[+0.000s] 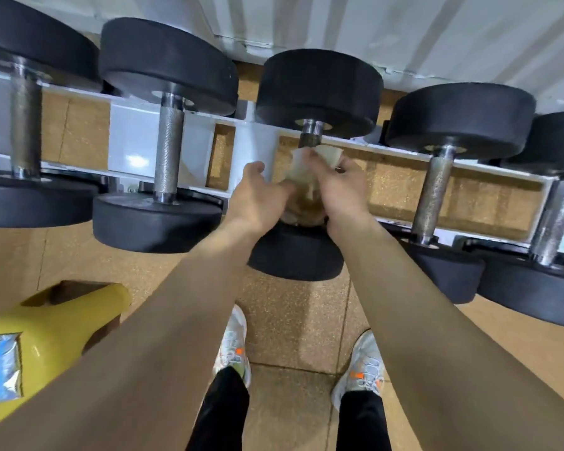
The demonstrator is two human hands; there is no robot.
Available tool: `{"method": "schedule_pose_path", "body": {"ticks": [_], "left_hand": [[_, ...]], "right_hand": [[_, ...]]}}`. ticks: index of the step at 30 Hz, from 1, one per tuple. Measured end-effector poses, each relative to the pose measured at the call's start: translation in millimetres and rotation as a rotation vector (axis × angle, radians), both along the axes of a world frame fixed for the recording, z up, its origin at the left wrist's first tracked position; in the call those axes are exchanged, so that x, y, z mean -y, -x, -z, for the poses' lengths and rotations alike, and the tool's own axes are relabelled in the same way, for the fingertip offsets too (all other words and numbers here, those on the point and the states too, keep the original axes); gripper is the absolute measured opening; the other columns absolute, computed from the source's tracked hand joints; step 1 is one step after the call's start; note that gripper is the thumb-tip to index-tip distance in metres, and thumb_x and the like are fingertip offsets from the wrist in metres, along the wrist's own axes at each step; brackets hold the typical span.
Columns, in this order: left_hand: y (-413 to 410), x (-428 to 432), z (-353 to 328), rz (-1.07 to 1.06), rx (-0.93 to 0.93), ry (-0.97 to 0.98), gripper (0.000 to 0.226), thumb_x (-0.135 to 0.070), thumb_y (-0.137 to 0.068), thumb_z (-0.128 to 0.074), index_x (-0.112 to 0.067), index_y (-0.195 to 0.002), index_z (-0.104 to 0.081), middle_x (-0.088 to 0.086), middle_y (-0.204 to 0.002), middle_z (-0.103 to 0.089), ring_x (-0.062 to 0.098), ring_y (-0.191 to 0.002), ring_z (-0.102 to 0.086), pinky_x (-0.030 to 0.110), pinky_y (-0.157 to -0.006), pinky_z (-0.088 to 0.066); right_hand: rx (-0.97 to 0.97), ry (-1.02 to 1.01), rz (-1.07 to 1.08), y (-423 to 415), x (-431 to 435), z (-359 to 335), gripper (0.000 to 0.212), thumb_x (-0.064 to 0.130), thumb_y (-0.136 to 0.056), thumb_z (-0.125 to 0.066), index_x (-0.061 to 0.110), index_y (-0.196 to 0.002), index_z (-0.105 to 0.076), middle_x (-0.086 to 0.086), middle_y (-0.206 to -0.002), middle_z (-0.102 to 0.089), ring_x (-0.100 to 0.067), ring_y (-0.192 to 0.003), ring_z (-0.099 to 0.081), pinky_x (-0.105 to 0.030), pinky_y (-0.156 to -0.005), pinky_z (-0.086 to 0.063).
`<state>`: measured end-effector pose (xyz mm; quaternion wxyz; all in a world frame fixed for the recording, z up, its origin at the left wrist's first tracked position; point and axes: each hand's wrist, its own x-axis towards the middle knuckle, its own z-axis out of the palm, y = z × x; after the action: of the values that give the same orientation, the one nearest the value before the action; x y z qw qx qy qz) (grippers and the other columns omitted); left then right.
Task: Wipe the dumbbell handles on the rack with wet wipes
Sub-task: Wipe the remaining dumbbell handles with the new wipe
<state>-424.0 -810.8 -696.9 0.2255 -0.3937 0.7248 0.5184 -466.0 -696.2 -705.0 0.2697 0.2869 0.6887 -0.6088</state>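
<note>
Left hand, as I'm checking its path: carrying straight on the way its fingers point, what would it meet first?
The left hand would likely meet the wet wipe bunched round the middle dumbbell's handle, gripped by the right hand; depth unclear.

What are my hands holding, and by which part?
The right hand pinches the wet wipe near its top edge, on the middle dumbbell handle; left hand: cannot tell.

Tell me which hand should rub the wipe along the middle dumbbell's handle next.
Right, probably. The right hand has fingers curled on the wet wipe, bunched against the middle dumbbell's handle. The left hand sits beside it, fingers loose; whether it touches the wipe is unclear.
</note>
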Motion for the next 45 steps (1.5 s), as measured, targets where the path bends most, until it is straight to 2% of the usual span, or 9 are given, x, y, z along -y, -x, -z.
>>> {"method": "schedule_pose_path", "body": {"ticks": [4,9,17,19,22,26,33,41,45], "left_hand": [[19,13,12,0.088,-0.02,-0.174,0.049,-0.034,-0.085,-0.08,-0.015,-0.127,-0.061,0.007,-0.12,-0.068,0.02,-0.105,-0.066,0.028,-0.088,-0.052],[25,23,29,-0.07,-0.105,-0.15,0.025,-0.027,-0.087,-0.079,-0.016,-0.105,-0.065,0.004,-0.106,-0.069,0.023,-0.1,-0.069,0.035,-0.094,-0.057],[33,7,36,-0.248,-0.025,0.318,0.021,-0.036,-0.092,-0.062,-0.018,-0.102,-0.058,0.008,-0.109,-0.061,0.016,-0.092,-0.057,0.033,-0.088,-0.051],[35,-3,31,-0.235,-0.087,0.21,0.048,-0.045,-0.095,-0.052,-0.004,-0.117,-0.063,0.022,-0.106,-0.063,0.043,-0.113,-0.053,0.032,-0.084,-0.052],[40,-26,18,0.008,0.092,-0.124,0.071,-0.071,-0.092,-0.047,-0.009,-0.122,-0.062,0.009,-0.112,-0.068,0.03,-0.106,-0.065,0.039,-0.097,-0.051],[59,-30,27,0.05,0.06,-0.332,0.051,-0.041,-0.073,-0.088,-0.008,-0.107,-0.07,0.006,-0.093,-0.074,0.025,-0.089,-0.072,0.032,-0.071,-0.057],[83,-20,43,-0.095,-0.111,-0.549,0.025,-0.018,-0.083,-0.081,-0.007,-0.103,-0.07,0.011,-0.086,-0.071,0.027,-0.081,-0.069,0.044,-0.079,-0.059],[69,10,30,0.301,0.378,-0.772,0.014,-0.022,-0.094,-0.067,-0.01,-0.099,-0.061,0.006,-0.08,-0.07,0.019,-0.068,-0.07,0.03,-0.061,-0.06],[60,10,39,0.345,0.416,-0.777,0.019,-0.022,-0.089,-0.07,-0.011,-0.103,-0.064,0.004,-0.086,-0.073,0.019,-0.08,-0.071,0.035,-0.086,-0.055]], "right_hand": [[0.066,0.104,0.002,1,-4,-9,0.062,0.063,-0.072,-0.069,0.02,-0.118,-0.068,-0.002,-0.11,-0.075,-0.023,-0.104,-0.071,-0.047,-0.099,-0.053],[-0.245,-0.181,0.084,-26,-12,-17,0.025,0.033,-0.098,-0.053,0.018,-0.114,-0.066,0.006,-0.109,-0.069,-0.006,-0.101,-0.063,-0.026,-0.091,-0.048],[-0.315,-0.535,-0.074,-78,-3,3,0.039,0.035,-0.088,-0.046,0.027,-0.124,-0.056,0.012,-0.123,-0.049,-0.013,-0.12,-0.048,-0.043,-0.106,-0.042],[-0.353,-0.529,-0.046,-81,-5,4,0.043,0.033,-0.087,-0.044,0.022,-0.128,-0.054,0.008,-0.128,-0.05,-0.011,-0.122,-0.045,-0.041,-0.109,-0.04],[-0.359,-0.539,-0.021,-83,-3,5,0.051,0.033,-0.089,-0.041,0.015,-0.136,-0.051,0.0,-0.137,-0.05,-0.015,-0.127,-0.044,-0.039,-0.112,-0.037],[-0.378,-0.538,-0.029,-81,-2,6,0.051,0.035,-0.089,-0.038,0.014,-0.132,-0.054,-0.001,-0.131,-0.052,-0.019,-0.123,-0.048,-0.046,-0.107,-0.04],[-0.391,-0.573,-0.054,-80,-1,7,0.051,0.039,-0.085,-0.035,0.015,-0.122,-0.059,-0.002,-0.119,-0.056,-0.025,-0.111,-0.053,-0.051,-0.097,-0.044],[-0.387,-0.586,-0.041,-81,1,5,0.05,0.034,-0.084,-0.039,0.013,-0.126,-0.056,-0.004,-0.122,-0.053,-0.025,-0.114,-0.05,-0.05,-0.099,-0.043],[-0.382,-0.612,-0.061,-80,0,6,0.049,0.033,-0.082,-0.039,0.011,-0.122,-0.057,-0.006,-0.117,-0.054,-0.027,-0.108,-0.051,-0.053,-0.095,-0.044]]}}
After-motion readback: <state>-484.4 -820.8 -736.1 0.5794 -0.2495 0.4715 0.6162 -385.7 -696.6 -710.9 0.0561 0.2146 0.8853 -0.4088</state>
